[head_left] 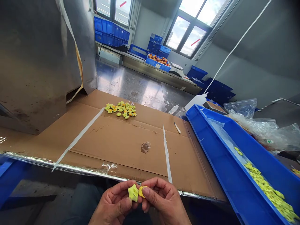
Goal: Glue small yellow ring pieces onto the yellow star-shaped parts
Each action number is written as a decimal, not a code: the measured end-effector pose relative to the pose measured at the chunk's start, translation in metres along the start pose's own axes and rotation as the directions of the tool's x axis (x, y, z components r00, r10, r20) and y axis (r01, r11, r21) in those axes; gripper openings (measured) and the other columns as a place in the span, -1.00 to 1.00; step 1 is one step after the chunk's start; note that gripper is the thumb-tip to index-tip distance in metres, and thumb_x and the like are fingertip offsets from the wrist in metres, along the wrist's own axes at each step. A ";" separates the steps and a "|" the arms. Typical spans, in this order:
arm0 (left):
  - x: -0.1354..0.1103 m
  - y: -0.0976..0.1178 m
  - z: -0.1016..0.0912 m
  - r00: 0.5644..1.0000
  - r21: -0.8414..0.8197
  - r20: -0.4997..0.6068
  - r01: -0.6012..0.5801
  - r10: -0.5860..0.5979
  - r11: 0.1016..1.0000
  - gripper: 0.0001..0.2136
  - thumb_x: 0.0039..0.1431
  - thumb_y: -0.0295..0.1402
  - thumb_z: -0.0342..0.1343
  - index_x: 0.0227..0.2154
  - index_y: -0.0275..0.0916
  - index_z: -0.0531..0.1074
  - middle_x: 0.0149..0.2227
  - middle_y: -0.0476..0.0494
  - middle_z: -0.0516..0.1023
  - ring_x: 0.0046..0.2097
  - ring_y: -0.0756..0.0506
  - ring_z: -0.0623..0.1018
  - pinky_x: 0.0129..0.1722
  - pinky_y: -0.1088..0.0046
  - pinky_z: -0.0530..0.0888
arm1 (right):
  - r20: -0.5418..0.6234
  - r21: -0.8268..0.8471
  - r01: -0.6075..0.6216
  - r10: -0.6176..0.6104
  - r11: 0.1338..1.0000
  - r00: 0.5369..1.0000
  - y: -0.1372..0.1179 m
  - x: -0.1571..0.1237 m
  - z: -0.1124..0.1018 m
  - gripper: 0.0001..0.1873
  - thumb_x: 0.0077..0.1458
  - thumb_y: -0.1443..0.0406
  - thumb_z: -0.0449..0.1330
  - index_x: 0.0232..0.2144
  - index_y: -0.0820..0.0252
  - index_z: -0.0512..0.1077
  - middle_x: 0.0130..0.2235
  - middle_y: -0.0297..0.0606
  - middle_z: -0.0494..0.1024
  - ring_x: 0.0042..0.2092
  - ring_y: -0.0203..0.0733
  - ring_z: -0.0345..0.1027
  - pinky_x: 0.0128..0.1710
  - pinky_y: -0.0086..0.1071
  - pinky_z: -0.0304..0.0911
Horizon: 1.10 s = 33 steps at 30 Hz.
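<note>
My left hand (114, 203) pinches a small yellow-green star-shaped piece (133, 192) between thumb and fingers, low in the view, just below the table's front edge. My right hand (161, 200) touches it from the right and pinches a small orange-yellow piece (142, 191) against the star. Both hands are closed on these parts. A pile of several similar yellow-green and orange pieces (121, 109) lies farther back on the cardboard sheet (112, 137).
A long blue bin (225, 162) at the right holds several yellow-green pieces (269, 190) on plastic film. A small clear cup (145, 147) and a small stick-like tool (177, 127) lie on the cardboard. A white squeeze bottle (195, 101), plastic bags, a steel machine housing (35, 62) and blue crates stand around.
</note>
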<state>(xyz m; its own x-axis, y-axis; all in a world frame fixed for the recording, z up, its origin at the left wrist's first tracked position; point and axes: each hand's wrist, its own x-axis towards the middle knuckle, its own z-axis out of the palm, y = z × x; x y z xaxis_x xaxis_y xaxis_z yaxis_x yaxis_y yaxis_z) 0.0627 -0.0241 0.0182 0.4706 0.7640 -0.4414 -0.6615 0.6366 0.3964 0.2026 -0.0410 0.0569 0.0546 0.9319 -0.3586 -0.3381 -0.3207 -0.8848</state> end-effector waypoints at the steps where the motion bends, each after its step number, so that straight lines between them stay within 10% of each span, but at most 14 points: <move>1: 0.000 0.000 0.000 1.000 -0.003 -0.006 0.007 -0.007 1.000 -0.65 -0.44 -0.42 0.46 -0.43 -0.27 0.62 -0.35 -0.18 0.68 -0.39 -0.04 0.60 -0.38 0.62 0.52 | 0.000 -0.006 0.007 -0.007 1.000 1.000 -0.001 -0.001 0.000 -0.73 -0.17 0.23 0.43 -0.47 0.33 0.50 -0.58 -0.22 0.57 -0.60 -0.38 0.37 -0.57 -0.56 0.28; 33: -0.001 -0.001 -0.005 0.999 0.021 0.036 -0.026 0.026 0.999 -0.68 -0.41 -0.41 0.45 -0.44 -0.26 0.61 -0.40 -0.14 0.67 -0.41 -0.04 0.58 -0.37 0.58 0.50 | 0.039 0.004 -0.011 0.011 1.000 0.999 -0.002 -0.002 0.002 -0.77 -0.17 0.25 0.43 -0.46 0.31 0.56 -0.58 -0.25 0.55 -0.59 -0.40 0.37 -0.56 -0.59 0.25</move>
<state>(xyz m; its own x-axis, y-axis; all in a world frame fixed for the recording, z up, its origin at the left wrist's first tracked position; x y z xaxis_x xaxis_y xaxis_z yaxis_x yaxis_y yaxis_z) 0.0600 -0.0258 0.0141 0.4743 0.7833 -0.4019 -0.6613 0.6183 0.4247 0.2018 -0.0420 0.0602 0.0142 0.9342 -0.3564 -0.3427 -0.3303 -0.8795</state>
